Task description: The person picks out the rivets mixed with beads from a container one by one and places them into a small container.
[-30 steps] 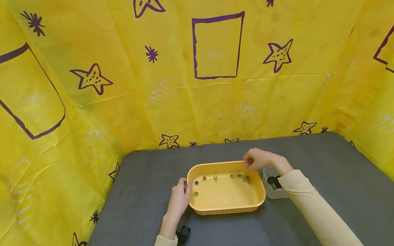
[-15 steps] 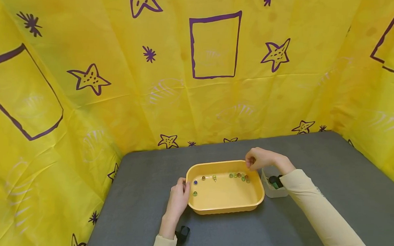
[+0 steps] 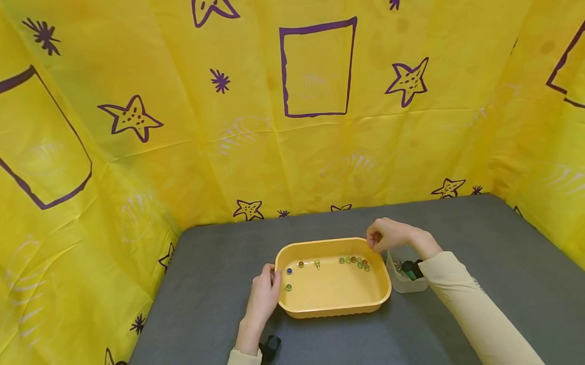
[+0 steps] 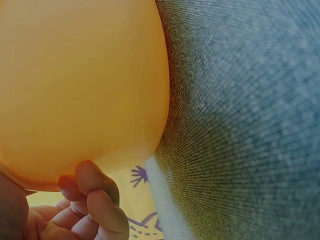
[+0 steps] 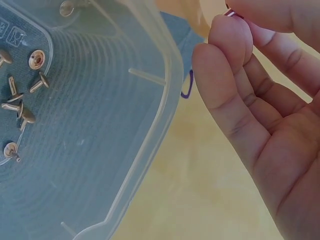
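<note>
A yellow plastic tray [image 3: 327, 311] rests on the grey cloth surface. Inside it lie several small glass beads, with a green-and-amber cluster [image 3: 353, 260] near the far wall and a blue bead [image 3: 289, 271] on the left. My left hand [image 3: 264, 298] grips the tray's left rim, its fingertips [image 4: 92, 176] against the outer wall. Above the far right corner, my right hand [image 3: 388, 235] pinches a tiny shiny metallic piece [image 5: 231, 13] between thumb and forefinger; its kind is mostly hidden. Next to that hand stands a clear plastic container [image 5: 171, 67] with several small metal rivets [image 5: 28, 117].
Dark green and black pieces [image 3: 411, 269] also sit in the clear container, right beside the tray. A black object [image 3: 270, 347] shows by the left wrist. Yellow fabric [image 3: 314, 150] printed with purple starfish surrounds the far and side edges of the grey surface [image 3: 473, 247].
My right hand has shifted slightly to the right along the tray's far corner, still pinching. The left hand keeps its grip, and the beads have not moved in the tray.
</note>
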Available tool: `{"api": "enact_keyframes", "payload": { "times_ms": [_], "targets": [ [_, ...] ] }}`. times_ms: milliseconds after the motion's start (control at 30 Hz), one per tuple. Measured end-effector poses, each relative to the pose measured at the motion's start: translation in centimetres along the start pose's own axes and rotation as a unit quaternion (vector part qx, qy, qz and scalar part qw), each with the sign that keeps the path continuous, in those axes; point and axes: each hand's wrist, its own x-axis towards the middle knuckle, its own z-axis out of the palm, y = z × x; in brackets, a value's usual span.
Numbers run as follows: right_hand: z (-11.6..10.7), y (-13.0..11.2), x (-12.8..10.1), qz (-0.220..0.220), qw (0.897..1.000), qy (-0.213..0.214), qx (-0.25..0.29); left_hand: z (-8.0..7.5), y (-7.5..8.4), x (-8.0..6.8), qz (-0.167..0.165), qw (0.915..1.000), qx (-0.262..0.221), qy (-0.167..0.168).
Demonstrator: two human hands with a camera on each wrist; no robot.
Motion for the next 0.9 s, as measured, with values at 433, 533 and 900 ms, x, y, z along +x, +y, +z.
{"api": "enact_keyframes", "payload": {
  "times_ms": [433,533,900],
  "targets": [
    [-0.3,0.1,-0.8,-0.007,1.0,0.009,0.002,0.2,-0.2,0.1,-0.006,1.0,0.003,-0.003],
    [-0.3,0.2,-1.0,-0.003,1.0,0.009,0.004,0.2,-0.1,0.1,-0.003,1.0,-0.001,-0.005],
    [-0.7,0.3,-1.6,0.009,1.0,0.009,0.011,0.1,-0.2,0.1,0.004,1.0,-0.006,-0.005]
  ]
}}
